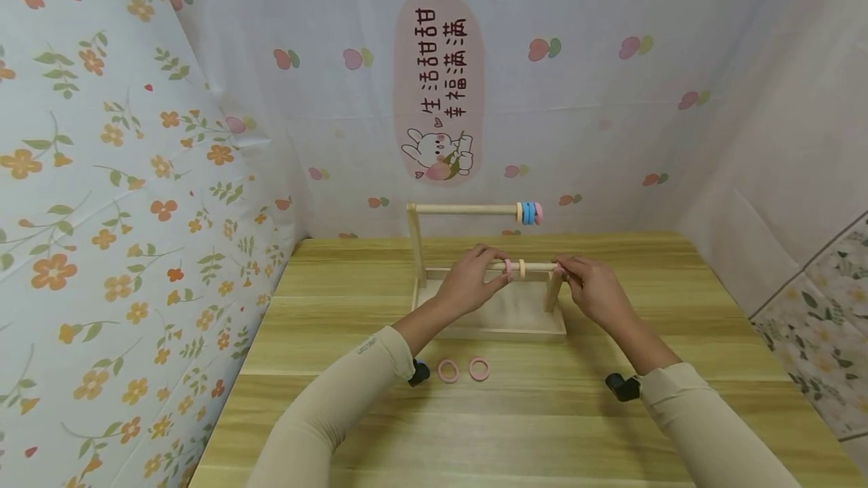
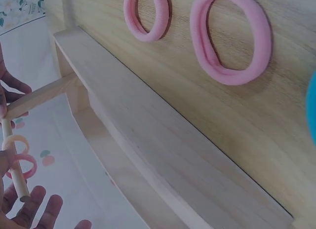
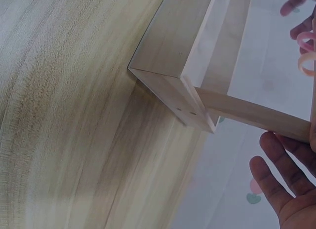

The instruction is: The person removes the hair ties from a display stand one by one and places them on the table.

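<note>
A wooden stand (image 1: 498, 333) with a tray base carries two horizontal rods at different heights. On the lower rod (image 1: 540, 267) are a pink hair tie (image 2: 28, 166) and a pale yellow hair tie (image 1: 522, 269). My left hand (image 1: 469, 279) is at the rod's free end, thumb and fingertips pinching the pink hair tie. At the other end, my right hand (image 1: 597, 291) holds the top of the short post (image 3: 256, 115), with some fingers spread below it. Two more pink hair ties (image 1: 447, 371) (image 1: 479, 369) lie on the table in front of the stand.
Yellow, blue and pink hair ties (image 1: 529, 213) hang together near the right end of the upper rod (image 1: 464, 209). A blue edge (image 2: 311, 108) shows at the side of the left wrist view. The wood-grain table (image 1: 529, 428) meets patterned curtains behind and at the sides.
</note>
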Demonstrator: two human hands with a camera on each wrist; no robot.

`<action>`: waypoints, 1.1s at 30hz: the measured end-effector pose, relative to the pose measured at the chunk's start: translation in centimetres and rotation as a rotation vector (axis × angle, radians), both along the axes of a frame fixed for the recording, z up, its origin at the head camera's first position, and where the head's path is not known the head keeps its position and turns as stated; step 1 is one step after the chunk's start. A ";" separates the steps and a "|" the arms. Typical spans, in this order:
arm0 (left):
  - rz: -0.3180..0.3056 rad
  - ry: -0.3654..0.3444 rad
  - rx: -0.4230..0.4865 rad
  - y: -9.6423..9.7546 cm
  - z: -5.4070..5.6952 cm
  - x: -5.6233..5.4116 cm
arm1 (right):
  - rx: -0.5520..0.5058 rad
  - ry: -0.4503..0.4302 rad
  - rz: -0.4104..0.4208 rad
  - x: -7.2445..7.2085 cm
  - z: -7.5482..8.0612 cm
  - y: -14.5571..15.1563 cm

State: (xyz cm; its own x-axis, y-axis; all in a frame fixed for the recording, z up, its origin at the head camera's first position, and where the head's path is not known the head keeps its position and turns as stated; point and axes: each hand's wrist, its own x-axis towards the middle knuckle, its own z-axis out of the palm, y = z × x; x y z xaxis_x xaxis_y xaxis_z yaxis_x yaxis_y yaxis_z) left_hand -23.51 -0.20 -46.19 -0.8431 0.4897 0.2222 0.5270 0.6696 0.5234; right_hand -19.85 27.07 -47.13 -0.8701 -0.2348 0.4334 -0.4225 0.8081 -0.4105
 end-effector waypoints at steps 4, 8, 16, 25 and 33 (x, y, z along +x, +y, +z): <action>0.000 -0.002 0.013 -0.3 -0.1 0.1 | -0.003 -0.009 0.002 0.1 0.0 0.1; 0.000 -0.003 0.008 -0.7 -0.1 0.1 | -0.005 -0.003 0.009 0.1 0.0 0.1; 0.007 0.007 0.003 -1.6 -0.1 0.0 | 0.000 0.015 0.010 0.3 -0.1 0.0; 0.016 -0.001 0.034 -2.6 0.0 0.2 | 0.007 -0.008 0.004 0.3 0.2 0.0; 0.028 0.026 0.050 -3.2 -0.3 0.1 | 0.011 0.010 0.009 0.2 0.1 -0.1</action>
State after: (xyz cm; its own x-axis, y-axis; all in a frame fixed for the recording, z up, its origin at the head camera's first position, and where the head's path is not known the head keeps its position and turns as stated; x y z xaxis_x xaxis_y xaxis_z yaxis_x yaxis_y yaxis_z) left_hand -23.44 -3.44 -46.49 -0.8498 0.4540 0.2678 0.5224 0.6572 0.5433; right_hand -19.69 26.97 -47.06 -0.8633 -0.2477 0.4397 -0.4342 0.8086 -0.3970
